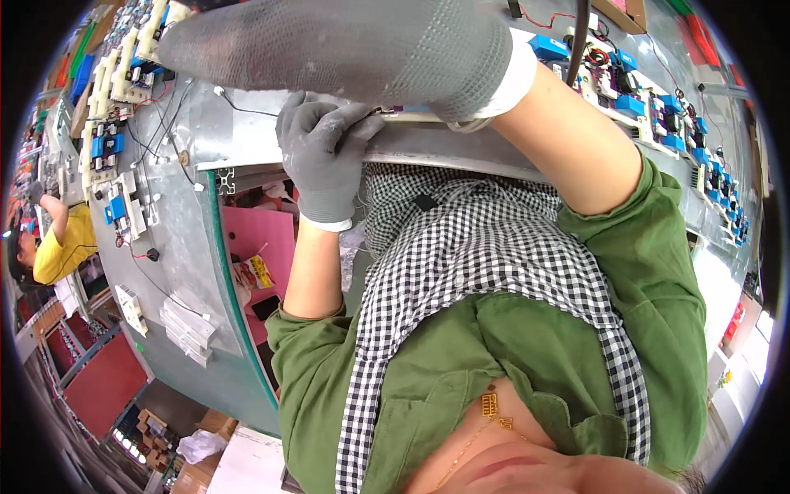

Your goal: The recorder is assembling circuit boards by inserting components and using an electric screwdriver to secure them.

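Observation:
My left hand (325, 144), in a grey work glove, is at the bench's front edge. Its fingers are curled, with thumb and forefinger pinching the end of a pale strip-like part (411, 118). Most of that part is hidden beneath my right hand (329, 49). That hand, in a grey textured glove, is raised close to the camera and stretches across the top. Its fingers look closed, but what they hold is cut off or covered; a bit of something black shows above them at the upper edge. A dark cable (579, 41) hangs beside the right wrist.
Rows of cream plastic assemblies with blue blocks (107, 146) and wires line the grey metal bench (156, 272), left and right. Pale bars (188, 328) lie on its left. An open compartment with pink board (259, 239) is under the bench. A person in yellow (78, 243) is at far left.

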Action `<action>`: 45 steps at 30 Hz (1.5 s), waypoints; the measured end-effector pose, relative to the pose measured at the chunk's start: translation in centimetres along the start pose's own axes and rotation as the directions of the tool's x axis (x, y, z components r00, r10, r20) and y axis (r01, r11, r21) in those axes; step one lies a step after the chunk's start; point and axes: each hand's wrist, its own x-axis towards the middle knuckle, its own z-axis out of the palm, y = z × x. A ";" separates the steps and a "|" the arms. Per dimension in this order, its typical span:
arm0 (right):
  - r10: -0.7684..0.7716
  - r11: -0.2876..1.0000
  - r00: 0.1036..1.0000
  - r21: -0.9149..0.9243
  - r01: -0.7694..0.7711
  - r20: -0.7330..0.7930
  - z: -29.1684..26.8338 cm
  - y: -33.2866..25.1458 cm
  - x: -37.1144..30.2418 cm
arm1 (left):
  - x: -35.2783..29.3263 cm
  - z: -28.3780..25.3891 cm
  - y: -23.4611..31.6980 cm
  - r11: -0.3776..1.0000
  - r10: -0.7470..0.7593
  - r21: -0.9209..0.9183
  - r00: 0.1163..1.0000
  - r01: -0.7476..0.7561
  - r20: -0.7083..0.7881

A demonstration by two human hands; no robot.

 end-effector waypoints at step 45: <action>0.054 0.997 0.988 -0.043 -0.061 -0.142 -4.2 1.8 2.8 | 1.2 -0.5 -0.4 0.982 0.083 -0.176 0.993 -0.066 0.088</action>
